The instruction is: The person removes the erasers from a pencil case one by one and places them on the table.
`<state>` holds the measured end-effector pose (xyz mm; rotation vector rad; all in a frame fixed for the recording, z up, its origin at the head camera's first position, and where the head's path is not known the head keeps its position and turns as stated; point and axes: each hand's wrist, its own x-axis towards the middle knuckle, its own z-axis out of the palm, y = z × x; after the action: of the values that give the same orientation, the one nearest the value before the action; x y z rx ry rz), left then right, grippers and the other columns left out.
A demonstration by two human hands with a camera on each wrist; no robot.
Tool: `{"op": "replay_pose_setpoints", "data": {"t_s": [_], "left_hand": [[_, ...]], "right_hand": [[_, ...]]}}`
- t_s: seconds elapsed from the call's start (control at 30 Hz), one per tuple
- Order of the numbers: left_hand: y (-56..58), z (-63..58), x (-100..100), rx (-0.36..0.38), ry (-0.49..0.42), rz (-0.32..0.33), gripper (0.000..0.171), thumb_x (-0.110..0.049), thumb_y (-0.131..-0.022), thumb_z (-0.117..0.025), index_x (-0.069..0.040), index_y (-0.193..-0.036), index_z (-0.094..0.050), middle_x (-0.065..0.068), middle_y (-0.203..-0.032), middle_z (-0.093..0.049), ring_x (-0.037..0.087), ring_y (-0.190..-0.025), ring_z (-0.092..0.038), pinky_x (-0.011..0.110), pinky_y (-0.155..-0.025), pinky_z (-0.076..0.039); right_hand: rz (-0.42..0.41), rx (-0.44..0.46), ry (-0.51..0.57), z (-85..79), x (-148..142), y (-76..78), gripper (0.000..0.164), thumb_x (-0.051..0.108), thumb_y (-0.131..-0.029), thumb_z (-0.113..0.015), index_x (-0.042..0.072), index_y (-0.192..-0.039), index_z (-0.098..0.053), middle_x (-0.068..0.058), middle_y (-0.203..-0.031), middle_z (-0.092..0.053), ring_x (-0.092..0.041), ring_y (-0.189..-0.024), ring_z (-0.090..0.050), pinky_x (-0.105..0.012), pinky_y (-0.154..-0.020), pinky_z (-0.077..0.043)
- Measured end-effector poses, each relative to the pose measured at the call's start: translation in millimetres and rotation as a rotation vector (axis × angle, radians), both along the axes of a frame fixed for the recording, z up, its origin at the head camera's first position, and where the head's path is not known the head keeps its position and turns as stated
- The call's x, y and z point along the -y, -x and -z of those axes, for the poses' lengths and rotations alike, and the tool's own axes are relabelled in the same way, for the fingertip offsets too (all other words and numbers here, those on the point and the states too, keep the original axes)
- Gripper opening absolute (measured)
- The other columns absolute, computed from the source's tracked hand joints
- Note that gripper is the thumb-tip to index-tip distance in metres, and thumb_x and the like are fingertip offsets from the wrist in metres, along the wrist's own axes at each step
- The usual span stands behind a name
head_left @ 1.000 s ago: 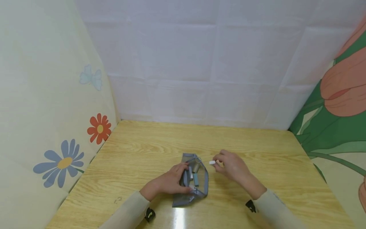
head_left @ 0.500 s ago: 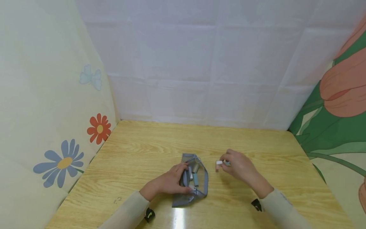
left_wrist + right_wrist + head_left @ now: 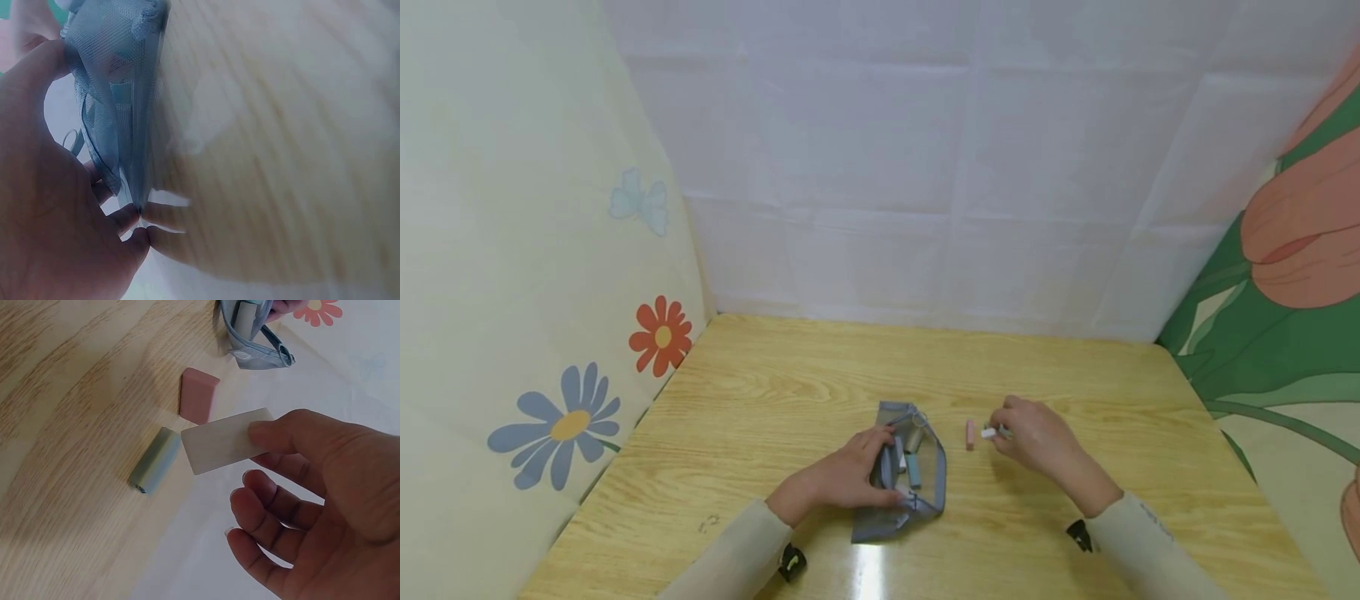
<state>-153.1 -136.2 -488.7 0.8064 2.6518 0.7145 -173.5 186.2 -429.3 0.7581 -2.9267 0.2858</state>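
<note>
While your left hand grips mesh pouch, your right hand pinches white block between thumb and forefinger, other fingers loosely curled. In right wrist view, block's long axis runs nearly sideways, free end pointing left, near pink block and green block on table. Inside pouch: teal block, pale piece.

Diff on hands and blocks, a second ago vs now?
The right hand moved rightward, away from the mesh pouch, carrying the pinched white block. The pink block now shows fully, clear of that hand. No new grip or release visible. Unchanged: left hand holding the pouch.
</note>
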Motion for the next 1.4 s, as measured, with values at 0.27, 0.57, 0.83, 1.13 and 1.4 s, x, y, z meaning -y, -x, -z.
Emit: {"op": "replay_pose_setpoints", "data": {"t_s": [0.27, 0.57, 0.83, 1.13, 1.4], "left_hand": [[0.9, 1.4, 0.2, 0.003, 0.002, -0.002, 0.088, -0.067, -0.083, -0.068, -0.013, -0.146, -0.036, 0.012, -0.163, -0.027, 0.032, -0.148, -0.03, 0.051, -0.119, -0.033], [0.8, 0.3, 0.5, 0.004, -0.005, 0.005, 0.088, -0.066, -0.084, -0.068, -0.012, -0.146, -0.037, 0.013, -0.162, -0.028, 0.033, -0.147, -0.03, 0.052, -0.118, -0.034], [1.0, 1.9, 0.7, 0.014, 0.008, -0.002, 0.089, -0.068, -0.084, -0.066, -0.015, -0.147, -0.035, 0.01, -0.163, -0.026, 0.031, -0.148, -0.029, 0.05, -0.119, -0.033], [0.1, 0.1, 0.5, -0.001, 0.004, 0.013, 0.09, -0.066, -0.084, -0.067, -0.01, -0.148, -0.035, 0.013, -0.162, -0.027, 0.033, -0.147, -0.031, 0.051, -0.118, -0.034], [-0.7, -2.2, 0.2, 0.008, 0.0, 0.006, 0.089, -0.065, -0.085, -0.068, -0.01, -0.147, -0.036, 0.013, -0.162, -0.027, 0.033, -0.147, -0.031, 0.051, -0.118, -0.034]], "right_hand": [[0.027, 0.05, -0.043, 3.6, -4.3, 5.4, 0.009, 0.013, -0.085, -0.079, 0.01, -0.092, -0.077, 0.001, -0.081, -0.058, -0.01, -0.064, -0.048, -0.024, -0.055, -0.044], [0.021, 0.055, -0.116, 13.3, -2.9, 8.9, 0.01, 0.015, -0.082, -0.084, 0.011, -0.088, -0.076, 0.002, -0.079, -0.058, -0.011, -0.065, -0.05, -0.026, -0.056, -0.048], [0.036, 0.098, -0.12, 15.9, 0.8, 11.8, 0.013, 0.018, -0.083, -0.084, 0.01, -0.089, -0.075, 0.001, -0.078, -0.055, -0.012, -0.064, -0.047, -0.026, -0.055, -0.043], [0.048, 0.086, -0.164, 16.9, 2.0, 13.4, 0.012, 0.014, -0.085, -0.08, 0.008, -0.08, -0.071, -0.001, -0.075, -0.053, -0.013, -0.061, -0.045, -0.026, -0.053, -0.042], [0.039, 0.06, -0.147, 21.5, 1.1, 13.3, 0.016, 0.02, -0.085, -0.083, 0.007, -0.084, -0.074, -0.002, -0.076, -0.055, -0.014, -0.062, -0.048, -0.03, -0.055, -0.047]]}}
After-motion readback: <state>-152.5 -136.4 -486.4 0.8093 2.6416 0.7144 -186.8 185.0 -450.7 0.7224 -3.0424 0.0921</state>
